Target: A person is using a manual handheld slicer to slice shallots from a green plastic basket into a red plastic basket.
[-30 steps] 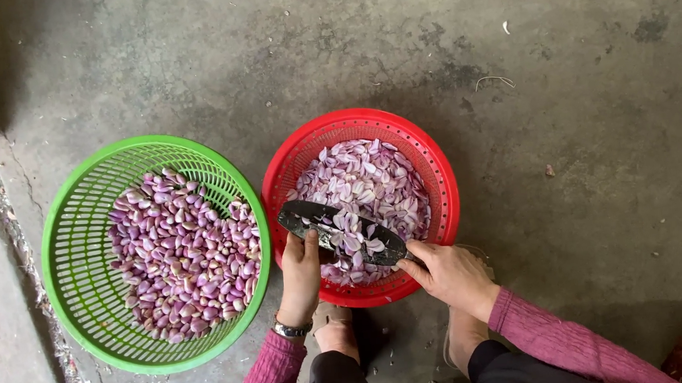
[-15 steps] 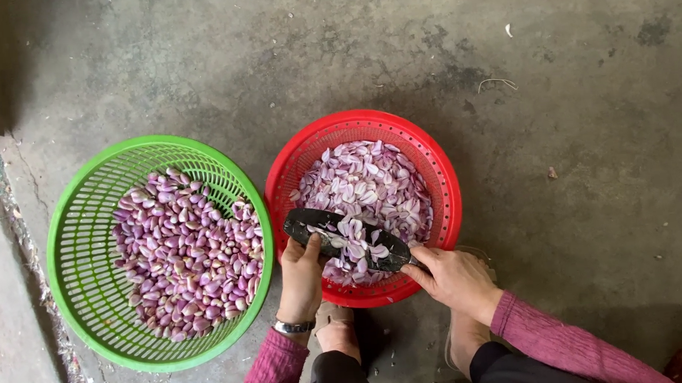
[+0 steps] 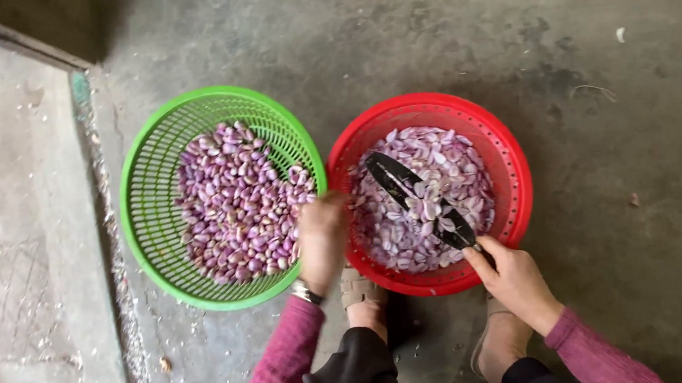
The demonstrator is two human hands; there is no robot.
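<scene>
The left hand [image 3: 322, 241] hangs over the gap between the two baskets, at the near right rim of the green basket [image 3: 145, 229], blurred; I cannot tell whether its fingers are spread or closed on a clove. The green basket, on the left, holds a heap of purple cloves [image 3: 234, 203], still in their skins by the look of them. The right hand [image 3: 515, 279] grips the near end of a dark knife [image 3: 422, 202], fingers wrapped closed around the handle, just past the near right rim of the red basket [image 3: 521, 195]. The blade lies slanted across the pale purple peels [image 3: 427, 169] piled in the red basket, its tip pointing far and left, with a few peels resting on it. The likeliest trouble, as I judge it, is the left hand crossing toward the blade while it is half buried in peels, which could nick a finger. A knock on either light rim could also tip cloves onto the concrete floor [image 3: 604, 61], where they would pick up grit.
</scene>
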